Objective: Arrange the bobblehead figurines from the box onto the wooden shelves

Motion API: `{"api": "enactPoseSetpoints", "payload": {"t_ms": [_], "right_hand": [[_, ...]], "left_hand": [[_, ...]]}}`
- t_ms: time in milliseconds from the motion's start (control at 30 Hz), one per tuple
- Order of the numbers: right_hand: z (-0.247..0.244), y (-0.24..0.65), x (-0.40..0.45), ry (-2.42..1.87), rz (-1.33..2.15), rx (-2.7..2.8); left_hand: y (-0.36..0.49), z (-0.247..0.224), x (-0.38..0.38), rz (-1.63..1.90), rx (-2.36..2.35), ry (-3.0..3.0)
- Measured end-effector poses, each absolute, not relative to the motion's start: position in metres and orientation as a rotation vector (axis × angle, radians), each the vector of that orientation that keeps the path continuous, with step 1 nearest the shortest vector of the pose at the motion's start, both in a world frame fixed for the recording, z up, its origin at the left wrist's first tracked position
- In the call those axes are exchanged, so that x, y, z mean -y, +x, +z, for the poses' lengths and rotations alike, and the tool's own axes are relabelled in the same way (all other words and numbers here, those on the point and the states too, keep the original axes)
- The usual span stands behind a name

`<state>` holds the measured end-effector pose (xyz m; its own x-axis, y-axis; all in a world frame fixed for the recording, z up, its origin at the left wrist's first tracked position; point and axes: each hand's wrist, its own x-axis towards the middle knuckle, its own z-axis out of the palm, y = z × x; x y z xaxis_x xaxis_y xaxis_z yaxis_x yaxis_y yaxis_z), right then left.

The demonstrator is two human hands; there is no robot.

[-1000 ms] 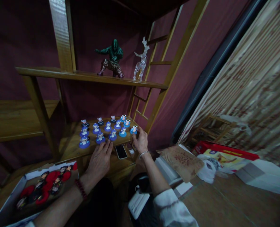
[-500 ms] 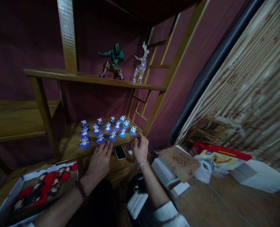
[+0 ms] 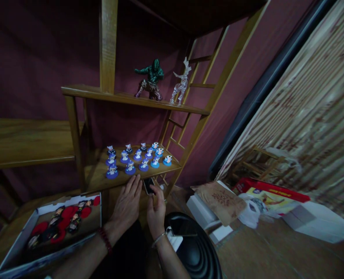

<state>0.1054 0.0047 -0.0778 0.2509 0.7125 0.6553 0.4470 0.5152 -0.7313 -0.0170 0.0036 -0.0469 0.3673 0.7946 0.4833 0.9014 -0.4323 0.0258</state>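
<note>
My left hand [image 3: 127, 200] lies flat with fingers stretched out, its fingertips at the front edge of the wooden shelf [image 3: 94, 180]. My right hand [image 3: 156, 209] is beside it, thumb and fingers apart, over the near right part of a dark-screened phone [image 3: 148, 185]; I cannot tell whether it touches the phone. Small figurines stand in rows on the shelf: purple-based ones [image 3: 130, 167] in front, blue-based ones [image 3: 167, 160] at the right, and dark-based ones [image 3: 110, 150] at the back.
An open white box [image 3: 7, 257] with red and black figures stands at lower left. A green crouching statue [image 3: 152, 77] and a clear deer [image 3: 180, 85] stand on the upper shelf. A black round stool [image 3: 201, 252], a brown paper bag [image 3: 218, 199] and boxes are at right.
My right hand has come down and left, from beside the right end of the figurines to the phone. My left hand stays at the shelf edge. The view has shifted left.
</note>
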Motion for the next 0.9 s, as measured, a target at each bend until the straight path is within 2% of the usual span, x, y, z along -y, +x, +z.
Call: {"api": "enactPoseSetpoints", "payload": {"t_ms": [300, 567, 900], "right_hand": [[-0.097, 0.058, 0.011, -1.104, 0.425, 1.416], [-0.095, 0.037, 0.011, -1.071, 0.389, 1.475], [-0.084, 0.016, 0.024, -1.048, 0.381, 1.558]], "left_hand": [[-0.037, -0.06, 0.015, -0.634, 1.597, -2.529], [-0.054, -0.057, 0.022, -0.663, 1.718, -2.578], [-0.079, -0.059, 0.033, -0.824, 1.656, -2.538]]}}
